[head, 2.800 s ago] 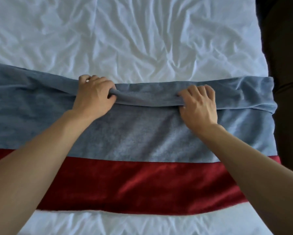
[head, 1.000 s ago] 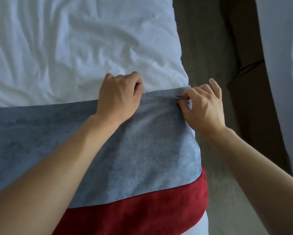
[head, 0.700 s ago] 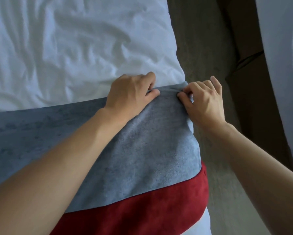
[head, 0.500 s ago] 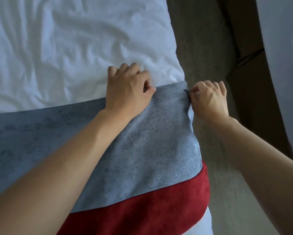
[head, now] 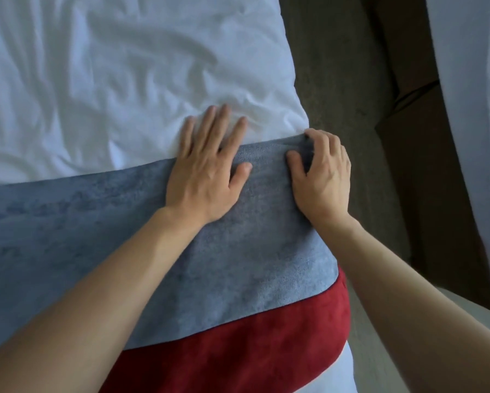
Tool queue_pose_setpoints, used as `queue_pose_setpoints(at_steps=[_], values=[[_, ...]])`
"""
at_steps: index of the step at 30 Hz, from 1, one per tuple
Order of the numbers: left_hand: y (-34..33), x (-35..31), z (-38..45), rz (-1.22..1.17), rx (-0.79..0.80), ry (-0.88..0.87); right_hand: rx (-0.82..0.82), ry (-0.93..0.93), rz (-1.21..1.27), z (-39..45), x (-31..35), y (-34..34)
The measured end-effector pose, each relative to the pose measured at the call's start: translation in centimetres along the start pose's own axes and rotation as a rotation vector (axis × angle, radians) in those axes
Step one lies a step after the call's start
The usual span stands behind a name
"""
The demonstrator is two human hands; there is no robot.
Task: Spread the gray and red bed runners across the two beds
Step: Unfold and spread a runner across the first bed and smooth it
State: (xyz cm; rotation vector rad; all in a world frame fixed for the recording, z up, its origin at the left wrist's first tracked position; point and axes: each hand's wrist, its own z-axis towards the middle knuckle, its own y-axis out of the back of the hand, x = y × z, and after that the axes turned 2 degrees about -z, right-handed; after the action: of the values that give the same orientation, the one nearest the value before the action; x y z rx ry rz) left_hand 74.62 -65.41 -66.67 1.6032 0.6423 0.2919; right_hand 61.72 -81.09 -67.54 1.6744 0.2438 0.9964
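Head view, looking down on the near bed at its right-hand corner. Bed covered by a wrinkled white sheet; its left side and foot end are cut off by the frame. Bed runner lies across the bed, gray band farther from the viewer, red band nearer. Runner's left portion runs out of frame; its right end drapes over the mattress edge, and how far down it hangs cannot be made out. A strip of white sheet shows below the red band at the bottom edge.

Left hand rests flat, palm down, fingers spread and extended; palm and thumb on the gray band, fingertips reaching past its far edge onto the sheet. It has hold of nothing.

Right hand sits at the runner's far right corner, over the mattress edge. Thumb lies on the gray band; fingers are curled, and the cloth is bunched beneath them at the corner. Fingertips are partly hidden, so whether the cloth is pinched or merely pressed cannot be told.

Both forearms enter from the bottom of frame and cover part of the runner.

Floor to the right is dim. Second bed shows only as a white edge at far right, mostly cut off; dark base beside it is indistinct.
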Motion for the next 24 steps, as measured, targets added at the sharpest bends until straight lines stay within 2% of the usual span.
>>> queue_pose_setpoints(at_steps=[3,5,7,9,11,14,16,18,20,21,22,24], values=[[0.3,-1.5,-0.3,-0.03,-0.068,-0.003,-0.071,0.056,0.035,-0.1,0.7,0.4],[0.0,-4.0,-1.2,-0.065,-0.097,-0.096,-0.1,0.123,0.094,-1.0,1.1,0.4],[-0.7,-6.0,-2.8,-0.073,-0.058,-0.164,-0.007,0.115,0.155,-3.0,0.5,0.1],[-1.4,-6.3,-3.8,-0.036,0.021,-0.164,0.167,-0.039,0.21,-5.7,-1.1,0.0],[-1.7,-5.7,-4.0,-0.019,0.051,-0.147,0.311,-0.275,0.242,-8.7,-3.9,0.1],[-1.9,-5.6,-4.1,-0.004,0.031,-0.131,0.408,-0.516,0.164,-12.4,-7.8,1.3],[-2.1,-6.1,-5.1,-0.005,0.014,-0.126,0.331,-0.49,0.122,-14.4,-8.2,2.2],[-2.5,-6.6,-7.1,-0.022,0.01,-0.134,0.244,-0.345,0.202,-15.9,-6.5,2.7],[-3.0,-6.7,-9.6,-0.025,0.022,-0.144,0.272,-0.208,0.26,-17.8,-4.7,2.4],[-3.3,-6.4,-10.8,-0.02,0.022,-0.136,0.31,-0.209,0.271,-18.8,-4.5,1.9],[-3.4,-5.8,-11.7,-0.016,0.018,-0.122,0.356,-0.273,0.292,-19.5,-4.6,1.6],[-3.4,-4.5,-12.9,-0.003,0.015,-0.078,0.45,-0.565,0.397,-20.1,-5.8,1.9]])
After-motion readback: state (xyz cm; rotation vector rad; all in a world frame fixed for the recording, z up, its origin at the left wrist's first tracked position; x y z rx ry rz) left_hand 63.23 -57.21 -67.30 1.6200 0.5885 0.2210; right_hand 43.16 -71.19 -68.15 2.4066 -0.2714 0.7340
